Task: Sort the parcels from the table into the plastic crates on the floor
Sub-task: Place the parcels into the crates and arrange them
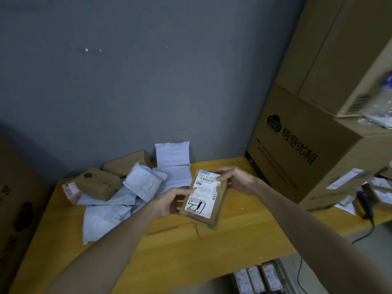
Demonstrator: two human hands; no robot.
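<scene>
Both hands up over the counter (233, 242), clamped on one small brown cardboard parcel (220, 200), centre of frame.
- left hand (169, 201): fingers curled round the parcel's left edge, thumb lying on the label.
- right hand (235, 179): grips the top right corner, thumb on the upper edge of the label.
- parcel is held clear of the counter and tilted, label face up toward the camera. White shipping label (203, 194) with barcode near the top and a black marker scrawl at the bottom; can't read it reliably.

Rest of the parcels are piled on the counter, left of centre, against the grey wall (148, 71):
- grey-white poly mailers (146, 183), several overlapping, one more mailer (171, 154) propped upright against the wall.
- brown box with a round green sticker (97, 184) resting on top of the mailers, a pink-edged packet (71, 190) touching its left side.
- flat brown box (127, 162) behind those.

Right side: big stacked cardboard cartons (297, 158) with a black logo and Chinese print, standing on the counter's far right corner. More labelled packets (381, 193) at the right edge, blurred. Dark handheld device with a cable (366, 205) lies beside them; looks like a scanner, not sure.

Bottom of frame, right of centre, below the counter edge: grey crate (286, 276) on the floor, with labelled parcels (256, 279) standing side by side in it.
</scene>
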